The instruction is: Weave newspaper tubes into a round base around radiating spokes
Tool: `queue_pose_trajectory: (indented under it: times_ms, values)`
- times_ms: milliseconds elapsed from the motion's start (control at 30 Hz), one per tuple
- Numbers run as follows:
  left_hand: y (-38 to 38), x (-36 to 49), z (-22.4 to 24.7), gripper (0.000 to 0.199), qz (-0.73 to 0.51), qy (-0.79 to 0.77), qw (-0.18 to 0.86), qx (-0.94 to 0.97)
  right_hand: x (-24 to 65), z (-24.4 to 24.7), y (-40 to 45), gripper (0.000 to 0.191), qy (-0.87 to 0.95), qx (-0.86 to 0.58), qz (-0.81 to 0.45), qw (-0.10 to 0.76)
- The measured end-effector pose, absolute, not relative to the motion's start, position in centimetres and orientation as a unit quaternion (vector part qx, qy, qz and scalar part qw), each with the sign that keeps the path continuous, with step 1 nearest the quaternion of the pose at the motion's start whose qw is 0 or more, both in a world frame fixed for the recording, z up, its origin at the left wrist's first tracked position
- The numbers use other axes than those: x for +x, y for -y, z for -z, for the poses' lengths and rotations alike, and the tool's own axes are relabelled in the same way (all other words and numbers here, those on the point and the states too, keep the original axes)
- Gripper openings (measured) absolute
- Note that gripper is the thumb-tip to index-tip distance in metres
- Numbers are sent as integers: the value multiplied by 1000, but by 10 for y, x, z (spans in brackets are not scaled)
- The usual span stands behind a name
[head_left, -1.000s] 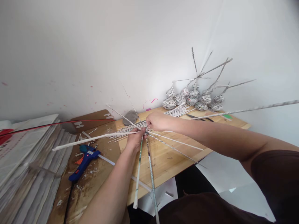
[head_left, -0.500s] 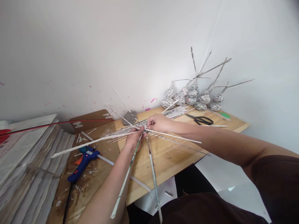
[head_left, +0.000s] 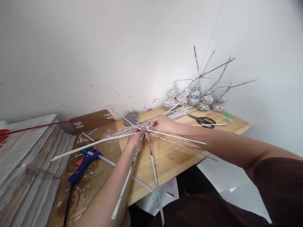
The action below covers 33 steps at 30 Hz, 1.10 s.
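Several rolled paper sticks (head_left: 155,170) spread outward like spokes from a small woven centre between my hands, above the wooden table (head_left: 165,160). My left hand (head_left: 137,138) is closed on that centre, thumb on top, with a long white stick (head_left: 90,145) reaching out to the left. On the other side my right hand (head_left: 159,123) pinches at the centre's far right edge, fingertips touching the paper sticks. The exact strand between its fingers is too small to make out.
Behind my hands lies a pile of paper sticks (head_left: 182,112). Black scissors (head_left: 205,121) and woven gourd shapes (head_left: 195,97) are at the right. A blue glue gun (head_left: 84,165), a grey stone (head_left: 131,118) and stacked paper (head_left: 35,164) are at the left.
The stick lying across my right forearm has shifted slightly, and the spokes have turned a little. Both hands keep nearly the same place and hold.
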<state>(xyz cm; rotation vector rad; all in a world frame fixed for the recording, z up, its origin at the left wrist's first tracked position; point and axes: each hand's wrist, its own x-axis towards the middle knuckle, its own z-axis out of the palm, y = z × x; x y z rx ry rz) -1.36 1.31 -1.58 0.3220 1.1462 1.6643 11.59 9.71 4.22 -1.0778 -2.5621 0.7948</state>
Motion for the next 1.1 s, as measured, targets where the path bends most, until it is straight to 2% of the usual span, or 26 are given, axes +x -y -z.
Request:
queue_pose_trajectory:
  times_ms: [233, 433, 500, 633, 833, 900, 1100]
  values:
    - [-14, -16, 20, 27, -697, -452, 533, 162, 116, -38, -105, 19, 826, -387, -395, 112]
    - [-13, -17, 18, 32, -694, -453, 534, 169, 116, -42, -101, 10, 727, -403, -550, 80]
    - [-12, -16, 15, 31, -690, -458, 536, 165, 115, -43, -103, 8, 721, -411, -552, 84]
    - [-11, -13, 10, 25, -676, -476, 532, 181, 116, -43, -113, 2, 786, -388, -478, 58]
    - [-12, -15, 10, 27, -664, -498, 518, 208, 114, -49, -121, 10, 850, -371, -373, 19]
    - [-12, -16, 12, 28, -666, -498, 515, 208, 112, -48, -122, 10, 846, -369, -383, 15]
    - [-14, -18, 16, 32, -662, -503, 512, 217, 113, -35, -125, 9, 775, -349, -524, 56]
